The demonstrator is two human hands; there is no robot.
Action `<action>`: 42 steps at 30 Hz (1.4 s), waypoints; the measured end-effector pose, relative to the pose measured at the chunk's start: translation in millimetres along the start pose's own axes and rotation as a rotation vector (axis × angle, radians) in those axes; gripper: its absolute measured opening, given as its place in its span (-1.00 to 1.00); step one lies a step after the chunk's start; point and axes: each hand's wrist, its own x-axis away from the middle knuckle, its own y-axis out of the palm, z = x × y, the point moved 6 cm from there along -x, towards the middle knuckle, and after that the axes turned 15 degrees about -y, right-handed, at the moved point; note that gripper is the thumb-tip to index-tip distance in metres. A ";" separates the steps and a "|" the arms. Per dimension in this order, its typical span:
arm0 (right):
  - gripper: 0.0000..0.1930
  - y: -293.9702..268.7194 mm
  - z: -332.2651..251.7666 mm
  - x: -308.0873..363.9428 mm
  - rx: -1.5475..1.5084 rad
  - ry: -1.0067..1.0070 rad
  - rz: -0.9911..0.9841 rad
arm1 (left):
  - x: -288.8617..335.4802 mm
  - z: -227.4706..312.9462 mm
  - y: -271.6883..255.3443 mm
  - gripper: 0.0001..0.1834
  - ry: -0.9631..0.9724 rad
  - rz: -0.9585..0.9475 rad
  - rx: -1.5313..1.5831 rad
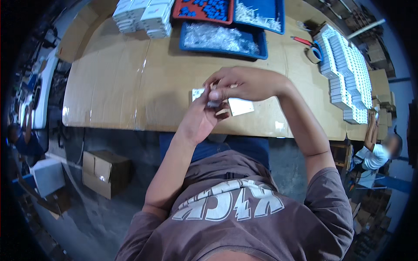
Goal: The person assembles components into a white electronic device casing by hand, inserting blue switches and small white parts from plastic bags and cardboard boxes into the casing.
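Both hands meet over the cardboard-covered table. The left hand pinches a small grey part at its fingertips, and the right hand curls closed over the same part from above. Just beside them lie two white cards – one under the right wrist, one peeking out at the left. Further back sit three trays: two blue, one red – and stacks of white boxes on the right, too many to count
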 end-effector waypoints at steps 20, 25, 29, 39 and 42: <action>-0.80 -226.2 221.5 67.5 0.614 0.274 0.968 | -33.4 -19.4 -46.9 -0.37 -0.144 0.016 -0.050; -0.77 -263.2 255.1 51.4 0.848 0.413 1.006 | -37.7 -13.1 -46.9 -0.38 -0.126 -0.021 -0.035; -0.76 -267.0 269.3 43.1 0.990 0.411 0.924 | -36.3 -7.2 -45.7 -0.40 -0.090 -0.073 0.016; -0.79 -219.4 197.5 78.6 0.240 0.004 1.336 | -27.9 6.1 -34.7 -0.39 -0.079 0.075 0.150; -0.80 -152.9 124.7 69.2 0.069 0.051 1.144 | -23.2 17.6 -16.1 -0.38 -0.061 0.049 0.148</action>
